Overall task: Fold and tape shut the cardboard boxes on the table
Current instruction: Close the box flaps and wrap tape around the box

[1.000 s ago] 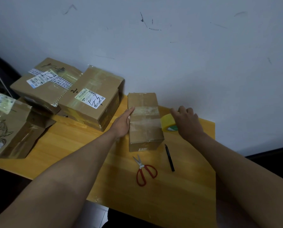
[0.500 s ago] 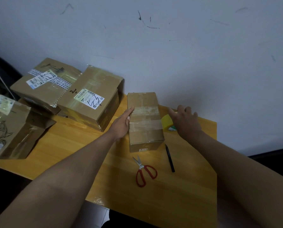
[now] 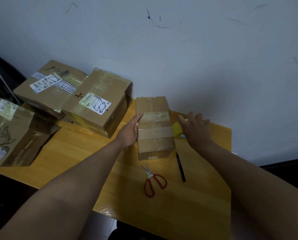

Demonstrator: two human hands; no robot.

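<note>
A small brown cardboard box (image 3: 154,127) lies closed in the middle of the wooden table (image 3: 162,213), with bands of clear tape across its top. My left hand (image 3: 130,134) rests flat against the box's left side, fingers straight and thumb at the top edge. My right hand (image 3: 195,129) lies over a yellow tape roll (image 3: 176,129) that sits against the box's right side. Its fingers are spread and point toward the wall. Most of the roll is hidden under that hand.
Three larger taped boxes crowd the table's left: one with a white label (image 3: 99,103), one behind it (image 3: 49,87), one at the left edge (image 3: 14,130). Red-handled scissors (image 3: 154,181) and a black pen (image 3: 180,167) lie in front of the small box. The wall runs close behind.
My right hand's fingers have spread out a little over the tape roll. The left hand and the small box have stayed where they were.
</note>
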